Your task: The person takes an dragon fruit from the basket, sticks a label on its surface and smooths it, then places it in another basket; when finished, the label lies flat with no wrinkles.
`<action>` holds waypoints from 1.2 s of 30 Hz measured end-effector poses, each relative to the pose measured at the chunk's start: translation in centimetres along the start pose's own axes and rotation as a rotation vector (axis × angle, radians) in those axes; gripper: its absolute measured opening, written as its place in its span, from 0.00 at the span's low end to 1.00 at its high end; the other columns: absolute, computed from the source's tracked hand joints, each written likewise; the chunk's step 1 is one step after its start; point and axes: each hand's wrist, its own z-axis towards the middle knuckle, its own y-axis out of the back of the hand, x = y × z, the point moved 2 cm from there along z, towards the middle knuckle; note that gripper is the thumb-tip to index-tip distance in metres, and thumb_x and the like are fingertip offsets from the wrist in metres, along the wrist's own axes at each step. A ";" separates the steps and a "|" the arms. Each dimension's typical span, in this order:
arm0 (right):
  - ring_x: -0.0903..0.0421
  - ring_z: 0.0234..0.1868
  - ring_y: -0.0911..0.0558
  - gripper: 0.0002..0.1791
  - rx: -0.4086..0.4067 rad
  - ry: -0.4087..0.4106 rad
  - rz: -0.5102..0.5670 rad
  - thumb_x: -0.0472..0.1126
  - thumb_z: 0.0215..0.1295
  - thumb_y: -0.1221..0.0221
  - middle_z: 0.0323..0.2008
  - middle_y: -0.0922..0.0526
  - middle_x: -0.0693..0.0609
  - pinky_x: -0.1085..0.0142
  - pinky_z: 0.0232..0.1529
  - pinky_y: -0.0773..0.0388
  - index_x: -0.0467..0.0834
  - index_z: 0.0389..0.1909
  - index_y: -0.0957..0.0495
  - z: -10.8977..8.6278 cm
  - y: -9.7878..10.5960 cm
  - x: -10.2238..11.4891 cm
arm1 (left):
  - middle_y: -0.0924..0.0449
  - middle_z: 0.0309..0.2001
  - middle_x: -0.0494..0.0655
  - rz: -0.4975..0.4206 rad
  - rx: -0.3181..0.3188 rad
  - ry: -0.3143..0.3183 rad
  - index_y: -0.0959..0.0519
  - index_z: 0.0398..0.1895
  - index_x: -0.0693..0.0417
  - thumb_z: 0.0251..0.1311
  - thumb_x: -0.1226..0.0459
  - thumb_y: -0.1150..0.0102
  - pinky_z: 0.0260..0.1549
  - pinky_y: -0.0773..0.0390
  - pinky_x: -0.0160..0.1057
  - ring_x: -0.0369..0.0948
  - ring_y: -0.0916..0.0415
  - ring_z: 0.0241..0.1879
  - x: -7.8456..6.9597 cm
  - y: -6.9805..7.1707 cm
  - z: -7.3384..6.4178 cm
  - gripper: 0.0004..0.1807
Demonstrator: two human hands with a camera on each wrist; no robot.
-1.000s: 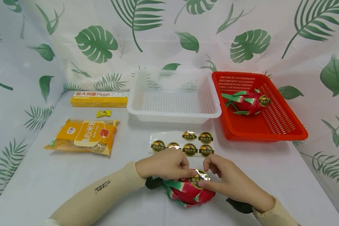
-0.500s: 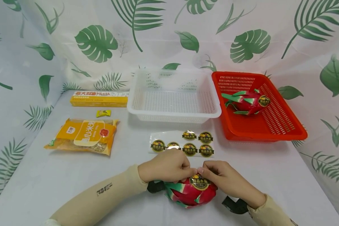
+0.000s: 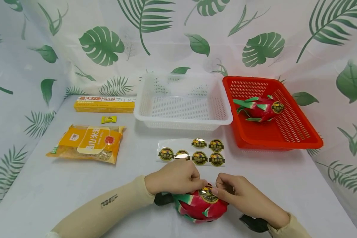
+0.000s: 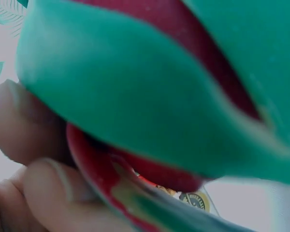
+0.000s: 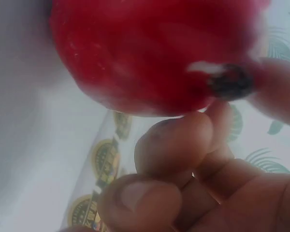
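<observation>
A red dragon fruit (image 3: 196,208) with green-tipped scales lies on the table in front of the person. My left hand (image 3: 177,177) grips its far side, the thumb lying along the top; in the left wrist view, fingertips (image 4: 29,125) rest against a green scale. On the fruit is a round black-and-gold sticker (image 3: 209,195), partly covered by both thumbs. My right hand (image 3: 244,193) presses its thumb at the sticker's right edge. The right wrist view shows its other fingers (image 5: 169,145) loosely bent close to the fruit's underside.
Beyond the hands lies a sheet (image 3: 178,142) bearing several round stickers. Behind stands a white basket (image 3: 182,123); right of it, a red basket (image 3: 281,143) holds another stickered dragon fruit (image 3: 260,107). At left are an orange packet (image 3: 90,143), a small yellow packet (image 3: 108,119) and a pasta box (image 3: 104,106).
The sticker, lifted and glinting between both thumbs a second ago, now lies against the fruit. My right thumb moved up to my left thumb, then back down and right along the sticker.
</observation>
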 end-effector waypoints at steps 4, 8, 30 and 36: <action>0.66 0.24 0.28 0.11 -0.003 0.015 0.003 0.49 0.77 0.41 0.22 0.30 0.60 0.70 0.24 0.30 0.46 0.37 0.27 -0.5 0.0 -0.2 | 0.39 0.07 0.28 -0.019 0.016 -0.025 0.30 0.06 0.42 0.65 0.48 0.33 0.13 0.47 0.24 0.22 0.45 0.10 0.0 -0.2 -0.1 0.30; 0.66 0.24 0.28 0.11 0.002 -0.005 0.004 0.50 0.77 0.41 0.23 0.29 0.60 0.70 0.25 0.30 0.48 0.38 0.27 -0.7 -0.1 -0.3 | 0.38 0.08 0.29 -0.061 0.031 -0.045 0.28 0.08 0.43 0.63 0.48 0.30 0.14 0.46 0.23 0.22 0.45 0.10 0.1 -0.2 -0.2 0.28; 0.67 0.23 0.30 0.18 -0.194 0.048 -0.104 0.57 0.64 0.30 0.25 0.27 0.62 0.71 0.23 0.32 0.55 0.32 0.30 -1.7 -0.8 -0.5 | 0.40 0.09 0.29 -0.116 0.045 -0.018 0.30 0.12 0.44 0.58 0.45 0.26 0.13 0.45 0.25 0.23 0.45 0.10 -0.4 -0.7 -0.7 0.27; 0.65 0.26 0.29 0.15 -0.147 -0.006 -0.031 0.53 0.68 0.32 0.26 0.27 0.59 0.70 0.25 0.32 0.52 0.34 0.28 -1.7 -0.6 -1.1 | 0.39 0.10 0.30 -0.212 0.085 -0.061 0.27 0.15 0.45 0.62 0.52 0.28 0.15 0.44 0.24 0.24 0.45 0.11 0.6 -0.6 -0.9 0.22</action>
